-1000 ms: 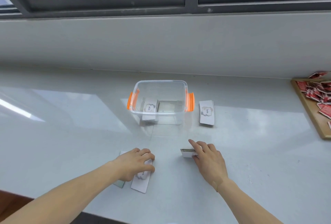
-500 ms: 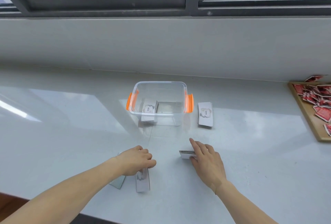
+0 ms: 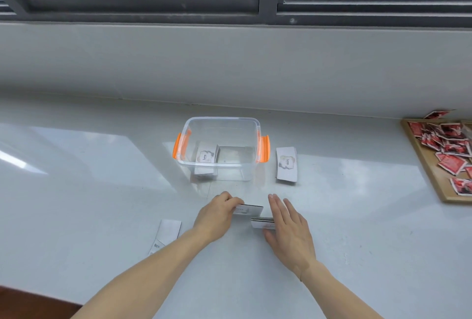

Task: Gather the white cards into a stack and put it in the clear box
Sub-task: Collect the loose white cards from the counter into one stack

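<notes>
- The word "love" is printed in a small framed motif on the white card (image 3: 286, 163) lying flat on the counter (image 3: 102, 191) just right of the clear box (image 3: 221, 149); the same word shows on the card stack (image 3: 206, 159) inside the box, toward its left side.
- A third white card (image 3: 167, 234) lies near the counter's front edge, left of the left forearm; it carries small dark marks at its near end, too small to read.
- Compared with half a second ago, the left hand (image 3: 217, 215) has moved from the front-left cards toward the centre, and now pinches a single card (image 3: 249, 209) by its left end, fingers closed on it.
- The right hand (image 3: 288, 226) remains beside the small gathered stack (image 3: 261, 222), fingers extended and flat, thumb tucked under the stack's near edge; the held card sits just above and left of that stack.
- The box is transparent plastic, rectangular with rounded corners, with orange latch handles (image 3: 265, 149) on both short sides.
- The counter is glossy and pale.
- At far right a wooden tray (image 3: 431, 178) holds red packets (image 3: 449, 150).
</notes>
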